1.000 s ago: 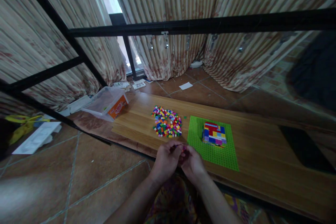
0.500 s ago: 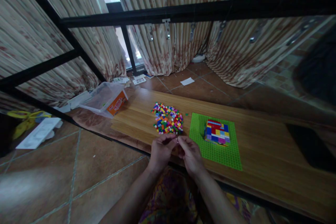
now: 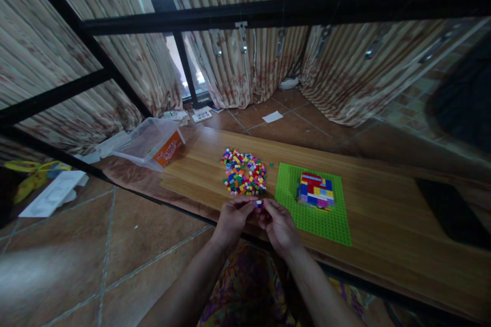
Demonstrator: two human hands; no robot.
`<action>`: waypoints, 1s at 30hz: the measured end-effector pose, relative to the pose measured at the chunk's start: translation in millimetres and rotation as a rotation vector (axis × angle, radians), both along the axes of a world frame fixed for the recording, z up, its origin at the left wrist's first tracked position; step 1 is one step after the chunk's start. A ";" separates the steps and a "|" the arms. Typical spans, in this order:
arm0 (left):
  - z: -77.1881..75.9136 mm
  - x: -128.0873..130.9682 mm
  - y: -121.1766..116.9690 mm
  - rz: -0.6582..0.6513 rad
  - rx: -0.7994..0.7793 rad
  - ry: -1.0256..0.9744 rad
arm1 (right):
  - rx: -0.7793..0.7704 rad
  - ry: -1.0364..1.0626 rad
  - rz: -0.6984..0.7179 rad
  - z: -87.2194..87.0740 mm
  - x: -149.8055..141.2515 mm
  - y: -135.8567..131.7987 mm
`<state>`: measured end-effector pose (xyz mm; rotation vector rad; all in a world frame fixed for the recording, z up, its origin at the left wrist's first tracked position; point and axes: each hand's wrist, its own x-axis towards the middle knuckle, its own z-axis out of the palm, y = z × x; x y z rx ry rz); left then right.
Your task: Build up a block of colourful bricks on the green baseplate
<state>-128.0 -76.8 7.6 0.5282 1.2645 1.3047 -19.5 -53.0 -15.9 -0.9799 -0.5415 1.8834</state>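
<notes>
Between the fingertips of both hands is a small toy brick piece (image 3: 259, 204), white and purple in colour; its exact shape is too small to tell. My left hand (image 3: 232, 218) pinches it from the left, and my right hand (image 3: 279, 223) grips it from the right. Just beyond the fingers lies a heap of loose toy bricks (image 3: 245, 172) in many colours. To the right of my hands a green baseplate (image 3: 286, 199) carries a multicoloured block build (image 3: 316, 191) with a red section on top.
All of this is on a long wooden table (image 3: 207, 156). A clear plastic tub (image 3: 140, 140) with an orange label stands at its left end. A dark flat object (image 3: 452, 209) lies at the right. A black metal bar (image 3: 291, 10) crosses above, before striped curtains (image 3: 245, 69).
The fingers have parted slightly, so the small white and purple piece now shows between them. The baseplate and the heap stay in place; the view has shifted a little.
</notes>
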 end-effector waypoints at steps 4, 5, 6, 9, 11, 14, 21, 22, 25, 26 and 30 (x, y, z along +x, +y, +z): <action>-2.3 0.3 0.5 -0.007 0.036 0.143 | 0.108 -0.116 0.033 -0.8 1.4 -0.2; -2.6 0.7 0.5 -0.011 0.047 0.197 | 0.142 -0.164 0.048 -1.5 1.8 -0.5; -2.6 1.2 0.4 -0.014 0.056 0.251 | 0.164 -0.203 0.061 -2.3 2.3 -0.8; -1.1 3.4 -1.1 -0.053 0.076 0.330 | 0.146 -0.206 0.072 -4.7 3.6 -1.4; 0.0 5.2 -2.7 -0.074 0.083 0.307 | 0.100 -0.159 0.061 -5.5 4.0 -1.8; -0.8 6.9 -4.7 -0.081 0.106 0.287 | 0.020 -0.092 0.045 -4.8 4.0 -3.8; -10.0 -2.7 0.0 0.066 0.054 0.172 | 0.095 -0.224 -0.014 -3.7 6.9 12.1; -11.5 -6.4 1.5 0.102 0.037 0.151 | 0.151 -0.296 -0.029 -5.2 8.1 20.7; -16.7 -18.4 4.4 0.155 0.007 0.090 | 0.344 -0.574 -0.073 -13.0 9.2 52.1; -18.6 -21.7 4.6 0.159 0.003 0.078 | 0.400 -0.674 -0.094 -16.3 8.0 62.2; -25.5 -27.4 2.8 0.141 -0.003 0.082 | 0.573 -1.012 -0.213 -28.3 -6.1 87.7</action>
